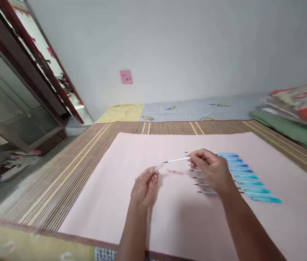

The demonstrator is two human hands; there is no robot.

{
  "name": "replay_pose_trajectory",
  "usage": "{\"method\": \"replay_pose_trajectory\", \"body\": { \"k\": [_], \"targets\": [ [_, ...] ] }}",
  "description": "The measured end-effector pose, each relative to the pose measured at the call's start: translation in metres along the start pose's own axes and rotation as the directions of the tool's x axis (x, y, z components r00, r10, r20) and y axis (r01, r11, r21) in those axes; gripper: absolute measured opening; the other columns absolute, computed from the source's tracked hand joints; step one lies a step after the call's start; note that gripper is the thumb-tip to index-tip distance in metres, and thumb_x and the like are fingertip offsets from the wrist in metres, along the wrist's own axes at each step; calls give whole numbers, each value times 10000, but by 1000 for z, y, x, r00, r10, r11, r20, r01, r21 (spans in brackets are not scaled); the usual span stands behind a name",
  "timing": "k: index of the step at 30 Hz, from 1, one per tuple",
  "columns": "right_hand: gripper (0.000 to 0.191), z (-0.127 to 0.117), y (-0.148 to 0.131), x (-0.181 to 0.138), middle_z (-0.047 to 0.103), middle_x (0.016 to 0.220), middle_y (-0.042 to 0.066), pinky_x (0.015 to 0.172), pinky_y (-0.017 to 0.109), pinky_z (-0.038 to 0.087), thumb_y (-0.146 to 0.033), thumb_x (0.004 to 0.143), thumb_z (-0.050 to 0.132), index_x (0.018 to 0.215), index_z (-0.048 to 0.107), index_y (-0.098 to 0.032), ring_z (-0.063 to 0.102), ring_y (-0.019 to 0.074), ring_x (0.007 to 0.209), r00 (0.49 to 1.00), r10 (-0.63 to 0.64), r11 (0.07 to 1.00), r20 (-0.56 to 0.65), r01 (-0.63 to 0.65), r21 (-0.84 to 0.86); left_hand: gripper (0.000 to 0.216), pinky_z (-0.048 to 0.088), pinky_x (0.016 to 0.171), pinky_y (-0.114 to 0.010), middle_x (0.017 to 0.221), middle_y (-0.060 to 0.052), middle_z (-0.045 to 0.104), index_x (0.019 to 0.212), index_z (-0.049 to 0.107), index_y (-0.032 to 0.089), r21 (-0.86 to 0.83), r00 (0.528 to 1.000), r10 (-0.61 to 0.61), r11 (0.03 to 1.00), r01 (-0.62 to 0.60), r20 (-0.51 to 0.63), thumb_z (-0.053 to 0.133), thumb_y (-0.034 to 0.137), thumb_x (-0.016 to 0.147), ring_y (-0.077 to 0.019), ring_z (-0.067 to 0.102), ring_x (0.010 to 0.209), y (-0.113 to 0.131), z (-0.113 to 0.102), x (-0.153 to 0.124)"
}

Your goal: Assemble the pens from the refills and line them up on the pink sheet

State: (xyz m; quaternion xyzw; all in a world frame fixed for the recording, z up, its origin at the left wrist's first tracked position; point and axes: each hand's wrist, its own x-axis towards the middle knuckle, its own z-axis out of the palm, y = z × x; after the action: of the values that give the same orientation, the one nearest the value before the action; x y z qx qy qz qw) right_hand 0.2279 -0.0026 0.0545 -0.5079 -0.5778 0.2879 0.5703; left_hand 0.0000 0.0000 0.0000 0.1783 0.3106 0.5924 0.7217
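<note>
A white wall (pixel 197 54) bearing a pink note (pixel 126 77) rises behind a striped mat (pixel 88 156), on which a pink sheet (pixel 101 203) lies spread. Over the middle of the sheet, a person works with two bare hands. The right hand (pixel 212 168) pinches a slim white refill (pixel 179 159) between thumb and fingers, its dark tip pointing toward the left hand (pixel 144 186). That hand, fingers closed, grips a small whitish cap (pixel 158 168) above the sheet; the tip sits just beside it, though whether the two touch cannot be told. Below the right hand, more refills (pixel 209 192) lie in a row on the sheet, dark tips toward its left side. On the right part of the sheet, blue and teal barrels (pixel 255 183) lie side by side. A small reddish mark (pixel 175 172), too blurred to make out, shows near the sheet's middle. Folded cloths (pixel 292 123) are piled beyond the sheet's right edge, and a brown-framed door (pixel 20 83) stands well to its left.
</note>
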Motion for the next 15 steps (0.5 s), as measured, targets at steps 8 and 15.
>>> {"method": "replay_pose_trajectory", "body": {
  "k": [8,15],
  "targets": [
    [168,-6,-8,-4,629,649,-8,677,300,455,-342,866,645,778,680,-203,584,157,651,999,-5,997,40,8,-77,263,508,554,-130,712,-58,675,862,750,43,56,1000,6,998,-6,8,857,194,676,-61,587,581,-2,3,0],
    [163,-7,-20,-8,638,674,-12,643,278,443,-335,892,626,799,677,-212,581,153,647,994,-60,978,91,77,-194,317,427,492,-132,671,-14,632,863,746,72,130,997,68,989,-74,44,870,295,675,-40,504,524,-2,1,0]
  ]
}}
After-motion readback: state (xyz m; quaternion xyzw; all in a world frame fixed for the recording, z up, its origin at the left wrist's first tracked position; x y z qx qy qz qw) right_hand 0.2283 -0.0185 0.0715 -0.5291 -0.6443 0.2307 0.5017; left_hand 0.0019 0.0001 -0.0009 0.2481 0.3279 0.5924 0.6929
